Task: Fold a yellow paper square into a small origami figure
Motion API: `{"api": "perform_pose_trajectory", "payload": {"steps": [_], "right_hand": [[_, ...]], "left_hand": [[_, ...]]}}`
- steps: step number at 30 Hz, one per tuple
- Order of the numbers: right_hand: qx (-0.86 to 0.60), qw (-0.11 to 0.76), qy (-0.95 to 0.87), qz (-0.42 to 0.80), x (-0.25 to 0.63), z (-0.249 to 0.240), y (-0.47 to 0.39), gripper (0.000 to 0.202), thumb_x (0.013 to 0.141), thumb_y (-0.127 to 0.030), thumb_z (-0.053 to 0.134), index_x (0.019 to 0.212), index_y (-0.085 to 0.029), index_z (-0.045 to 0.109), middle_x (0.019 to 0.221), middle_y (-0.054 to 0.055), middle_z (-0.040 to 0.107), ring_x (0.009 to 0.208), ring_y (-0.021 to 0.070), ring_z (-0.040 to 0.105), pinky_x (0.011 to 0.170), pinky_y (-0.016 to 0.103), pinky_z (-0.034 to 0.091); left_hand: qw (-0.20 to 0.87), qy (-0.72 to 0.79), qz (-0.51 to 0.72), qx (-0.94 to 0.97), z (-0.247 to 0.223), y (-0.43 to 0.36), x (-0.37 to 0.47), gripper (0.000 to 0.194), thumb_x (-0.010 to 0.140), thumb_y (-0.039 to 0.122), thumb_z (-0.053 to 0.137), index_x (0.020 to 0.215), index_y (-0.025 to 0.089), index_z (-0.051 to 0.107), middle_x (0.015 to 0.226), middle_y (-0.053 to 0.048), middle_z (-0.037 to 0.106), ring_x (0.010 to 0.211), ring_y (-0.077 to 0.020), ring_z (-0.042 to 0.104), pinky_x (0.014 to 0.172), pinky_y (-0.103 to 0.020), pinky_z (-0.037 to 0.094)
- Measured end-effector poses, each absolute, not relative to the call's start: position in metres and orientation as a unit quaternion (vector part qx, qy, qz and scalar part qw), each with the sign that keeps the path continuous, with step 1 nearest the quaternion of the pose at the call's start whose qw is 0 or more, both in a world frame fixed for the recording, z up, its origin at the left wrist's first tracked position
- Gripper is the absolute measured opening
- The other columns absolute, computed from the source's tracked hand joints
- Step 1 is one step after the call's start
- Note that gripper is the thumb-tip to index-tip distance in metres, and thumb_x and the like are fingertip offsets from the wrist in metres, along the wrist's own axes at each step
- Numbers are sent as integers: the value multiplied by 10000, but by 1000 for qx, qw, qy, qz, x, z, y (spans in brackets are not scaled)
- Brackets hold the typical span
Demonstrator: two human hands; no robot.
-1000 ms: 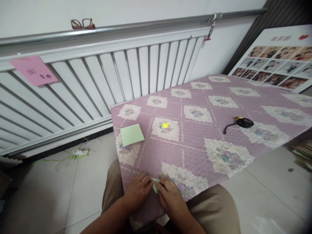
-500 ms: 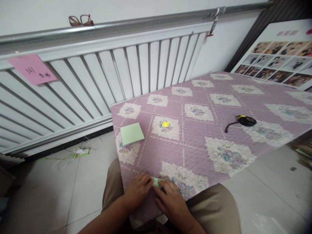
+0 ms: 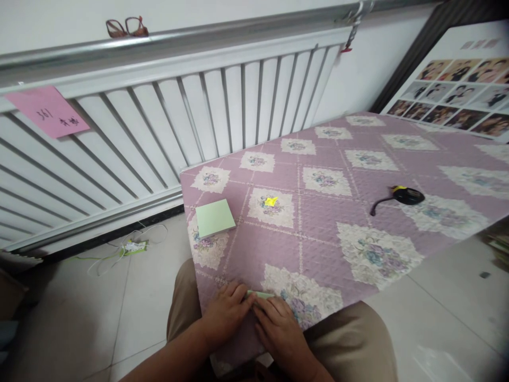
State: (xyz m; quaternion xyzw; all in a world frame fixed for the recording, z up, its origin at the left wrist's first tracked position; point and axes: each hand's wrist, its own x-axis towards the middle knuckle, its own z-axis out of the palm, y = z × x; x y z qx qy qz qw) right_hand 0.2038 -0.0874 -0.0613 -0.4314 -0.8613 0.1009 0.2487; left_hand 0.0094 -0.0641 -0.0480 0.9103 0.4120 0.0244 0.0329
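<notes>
Close to the near edge of the table, a small piece of light green paper (image 3: pixel 261 294) lies between my hands, mostly covered by fingers. My left hand (image 3: pixel 228 312) presses on its left end with curled fingers. From the right, my right hand (image 3: pixel 279 321) bears down on the same paper, its thumb close to my left fingertips. Farther off to the left rests a square pad of light green paper (image 3: pixel 215 218). A small folded yellow paper piece (image 3: pixel 271 201) sits on a white patch of the cloth.
A purple floral cloth (image 3: pixel 274 246) covers the table. A black and yellow object with a thin tail (image 3: pixel 408 195) lies at the right. Behind stand a radiator (image 3: pixel 222 106) with a pink note (image 3: pixel 47 112) and a photo board (image 3: pixel 457 85). Glasses (image 3: pixel 127 27) rest on the pipe.
My fingers have moved closer together over the green paper, which now shows as a narrower strip. The camera view has shifted slightly.
</notes>
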Motion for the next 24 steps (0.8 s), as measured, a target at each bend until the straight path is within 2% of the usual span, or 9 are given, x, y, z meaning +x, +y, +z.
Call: {"api": "perform_pose_trajectory", "payload": {"steps": [10, 16, 24], "right_hand": [[-410, 260, -869, 95, 203, -61, -85, 272, 828, -136, 525, 1071, -202, 629, 1001, 42, 680, 940, 226, 554, 893, 435, 433], [-428, 268, -860, 78, 201, -65, -89, 248, 853, -157, 515, 1065, -204, 633, 997, 51, 675, 956, 220, 558, 912, 421, 430], [-456, 251, -852, 59, 197, -67, -96, 291, 831, -162, 570, 1112, -225, 613, 1060, 44, 664, 1017, 228, 560, 972, 428, 415]], "left_hand": [[45, 411, 0, 910, -38, -60, 12, 374, 946, 280, 420, 1315, 220, 403, 1094, -62, 524, 998, -218, 469, 877, -370, 401], [23, 448, 0, 894, -41, -66, 7, 390, 941, 272, 401, 1324, 200, 410, 1139, -86, 543, 1013, -238, 481, 854, -389, 392], [-19, 521, 5, 853, -38, -75, 2, 403, 907, 164, 403, 1305, 177, 463, 1239, -114, 547, 1084, -267, 493, 883, -444, 395]]}}
